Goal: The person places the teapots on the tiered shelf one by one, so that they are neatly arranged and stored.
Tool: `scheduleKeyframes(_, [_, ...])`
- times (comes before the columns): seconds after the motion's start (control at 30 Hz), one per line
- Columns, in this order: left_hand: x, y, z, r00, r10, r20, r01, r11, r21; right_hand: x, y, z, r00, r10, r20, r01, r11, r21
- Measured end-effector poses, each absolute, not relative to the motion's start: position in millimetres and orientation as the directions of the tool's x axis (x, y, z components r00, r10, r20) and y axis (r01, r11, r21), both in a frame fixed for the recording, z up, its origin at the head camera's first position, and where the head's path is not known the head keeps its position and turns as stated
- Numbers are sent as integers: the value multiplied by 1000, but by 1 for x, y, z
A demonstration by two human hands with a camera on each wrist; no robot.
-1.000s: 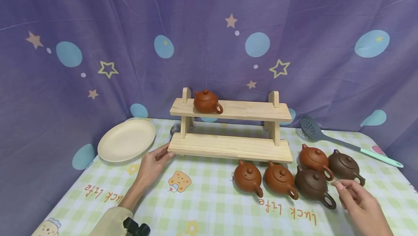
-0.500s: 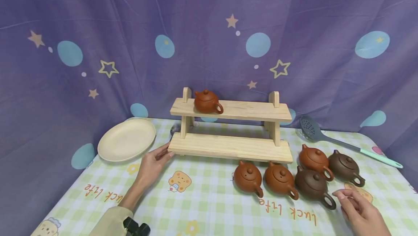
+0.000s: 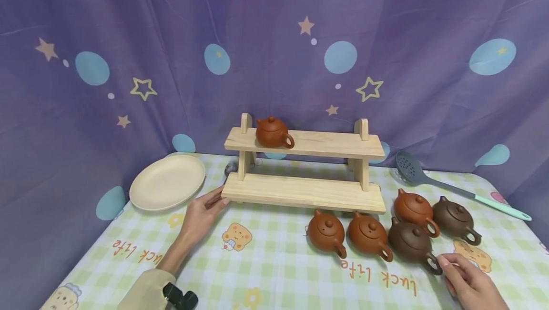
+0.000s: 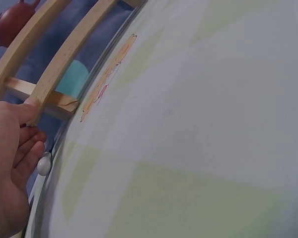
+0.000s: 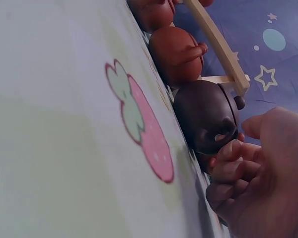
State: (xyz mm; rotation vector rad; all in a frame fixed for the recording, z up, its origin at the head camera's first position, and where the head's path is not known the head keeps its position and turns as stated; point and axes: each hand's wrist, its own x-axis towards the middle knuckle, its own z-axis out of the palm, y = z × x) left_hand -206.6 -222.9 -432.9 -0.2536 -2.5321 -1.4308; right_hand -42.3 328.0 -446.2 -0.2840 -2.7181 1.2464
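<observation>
My left hand (image 3: 200, 217) holds the left end of the lower board of a two-tier wooden shelf (image 3: 300, 191), thumb on the board and fingers beneath in the left wrist view. At the front right, my right hand (image 3: 467, 279) has its fingertips right at the loop handle of a dark brown teapot (image 3: 409, 241). In the right wrist view, thumb and forefinger stand apart beside that handle (image 5: 221, 137). Reddish-brown teapots (image 3: 326, 231) (image 3: 368, 235) stand in line to its left. Behind it are another reddish-brown teapot (image 3: 412, 206) and a second dark brown one (image 3: 453, 218).
One reddish-brown teapot (image 3: 272, 133) sits on the upper board, toward the left. A cream oval plate (image 3: 167, 184) lies at the left. A slotted skimmer (image 3: 409, 167) with a mint handle lies at the back right. A purple curtain (image 3: 274, 38) hangs behind the checked tablecloth (image 3: 274, 262).
My right hand has shifted slightly left and down, its fingertips arriving at the front dark brown teapot's handle. The left hand keeps its place on the shelf.
</observation>
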Motion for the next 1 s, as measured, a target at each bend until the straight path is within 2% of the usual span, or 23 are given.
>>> scheduleKeyframes(0.23, [-209, -224, -427, -959, 43, 282, 262, 518, 814, -50, 323, -441, -981, 182, -66, 169, 639, -750])
scheduleKeyframes(0.5, [-208, -223, -429, -964, 33, 264, 241, 523, 817, -47, 327, -446, -989, 147, -14, 108, 656, -747])
scheduleKeyframes(0.73, [-209, -222, -430, -962, 31, 271, 247, 519, 818, -47, 327, -447, -990, 142, -21, 108, 644, -757])
scheduleKeyframes(1.0, [-207, -222, -432, -969, 31, 245, 226, 513, 828, -44, 326, -456, -986, 118, 117, -10, 660, -751])
